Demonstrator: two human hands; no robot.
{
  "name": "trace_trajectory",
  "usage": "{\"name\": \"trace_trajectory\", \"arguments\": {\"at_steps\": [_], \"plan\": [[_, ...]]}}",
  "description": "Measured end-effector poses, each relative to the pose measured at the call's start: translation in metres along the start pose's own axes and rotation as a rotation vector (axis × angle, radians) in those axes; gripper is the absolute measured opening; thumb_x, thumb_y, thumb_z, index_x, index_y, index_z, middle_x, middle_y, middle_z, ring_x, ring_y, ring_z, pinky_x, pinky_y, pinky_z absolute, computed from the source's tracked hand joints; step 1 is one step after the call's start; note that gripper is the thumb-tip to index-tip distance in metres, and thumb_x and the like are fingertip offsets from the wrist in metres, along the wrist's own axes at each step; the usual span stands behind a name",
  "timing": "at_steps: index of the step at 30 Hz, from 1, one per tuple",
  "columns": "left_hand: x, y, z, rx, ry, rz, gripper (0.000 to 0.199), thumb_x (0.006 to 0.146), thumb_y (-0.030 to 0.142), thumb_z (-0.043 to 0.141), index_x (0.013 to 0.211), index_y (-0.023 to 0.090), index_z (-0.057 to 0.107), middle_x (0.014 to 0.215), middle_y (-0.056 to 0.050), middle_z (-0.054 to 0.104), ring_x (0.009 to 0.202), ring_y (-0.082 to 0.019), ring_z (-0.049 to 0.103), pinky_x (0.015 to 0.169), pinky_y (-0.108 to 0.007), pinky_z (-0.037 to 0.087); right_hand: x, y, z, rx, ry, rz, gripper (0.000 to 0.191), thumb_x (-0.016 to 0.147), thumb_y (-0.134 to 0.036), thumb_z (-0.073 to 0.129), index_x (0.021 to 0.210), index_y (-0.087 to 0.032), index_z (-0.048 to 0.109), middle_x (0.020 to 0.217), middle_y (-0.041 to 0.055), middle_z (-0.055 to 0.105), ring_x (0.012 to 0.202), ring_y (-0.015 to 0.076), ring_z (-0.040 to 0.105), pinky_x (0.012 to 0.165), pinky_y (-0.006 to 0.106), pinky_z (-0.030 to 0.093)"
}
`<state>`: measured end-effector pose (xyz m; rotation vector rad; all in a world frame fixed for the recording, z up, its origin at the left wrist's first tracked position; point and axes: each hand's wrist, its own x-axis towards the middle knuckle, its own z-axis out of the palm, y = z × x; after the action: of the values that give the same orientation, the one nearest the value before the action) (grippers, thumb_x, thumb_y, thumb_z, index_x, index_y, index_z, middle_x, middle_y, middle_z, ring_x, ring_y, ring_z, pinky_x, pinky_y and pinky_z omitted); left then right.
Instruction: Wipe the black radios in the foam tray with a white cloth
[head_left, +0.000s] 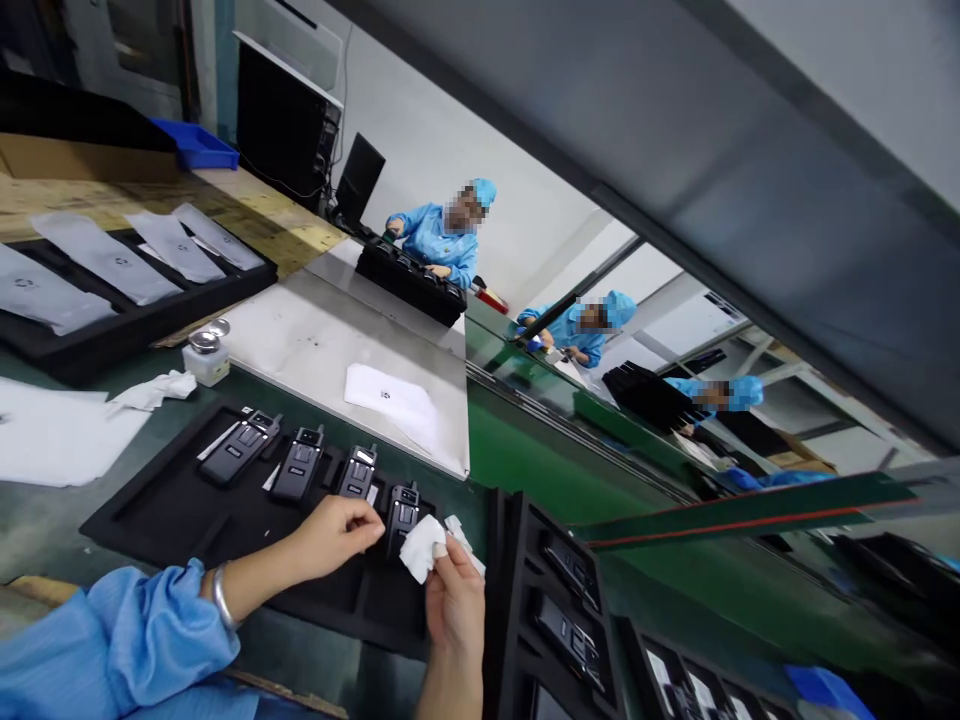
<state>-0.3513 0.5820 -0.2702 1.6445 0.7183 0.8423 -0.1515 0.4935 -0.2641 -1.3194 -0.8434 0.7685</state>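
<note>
A black foam tray [176, 520] lies on the green bench before me, with several black handheld radios [298, 465] set in it in a row. My left hand [341, 535] hovers over the tray with its thumb and fingers curled together; whatever it may pinch is hidden. Just beyond it stands one radio [358, 474]. White tissue [422, 548] is gripped between the thumb and fingers of my right hand [455, 590]. That hand is beside the rightmost radio [403, 515], and the tissue partly overlaps the tray.
Left of the tray are white sleeves [60, 430], a crumpled tissue [154, 390] and a small metal-topped bottle [205, 358]. Another tray [142, 330] holds printed sleeves. More radios [568, 630] fill trays at right. Co-workers [442, 240] in blue sit beyond, under an overhead panel [675, 150].
</note>
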Motion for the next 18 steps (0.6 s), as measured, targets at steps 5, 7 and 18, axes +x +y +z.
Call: {"name": "trace_trajectory", "arguments": {"at_steps": [5,7,18], "plan": [[-0.020,0.009,-0.011,-0.183,0.095,-0.088,0.022,0.080,0.034,0.065,0.085,0.013,0.069,0.070,-0.002,0.065,0.063,-0.013,0.058,0.059,-0.023,0.044,0.001,0.019,0.057,0.270,-0.139,0.212,0.049,0.063,-0.048,0.086,0.101,-0.019,0.075,0.103,0.0099,0.074,0.093,0.0247,0.070,0.088,0.042,0.055],[-0.029,0.010,-0.021,-0.181,0.178,-0.086,0.018,0.079,0.029,0.065,0.087,0.013,0.070,0.073,-0.003,0.067,0.066,-0.013,0.058,0.061,-0.023,0.044,-0.002,0.022,0.071,0.193,-0.134,0.157,0.047,0.065,-0.048,0.085,0.101,-0.019,0.076,0.104,0.0099,0.074,0.097,0.0259,0.069,0.092,0.044,0.053],[-0.068,-0.016,-0.060,-0.426,0.257,-0.062,0.027,0.079,0.017,0.052,0.096,0.013,0.073,0.080,-0.004,0.069,0.062,-0.012,0.059,0.063,-0.024,0.050,-0.016,0.061,0.138,-0.370,-0.397,-0.598,0.029,0.089,-0.043,0.065,0.107,-0.024,0.077,0.108,0.0097,0.071,0.098,0.0273,0.068,0.081,0.037,0.056]]}}
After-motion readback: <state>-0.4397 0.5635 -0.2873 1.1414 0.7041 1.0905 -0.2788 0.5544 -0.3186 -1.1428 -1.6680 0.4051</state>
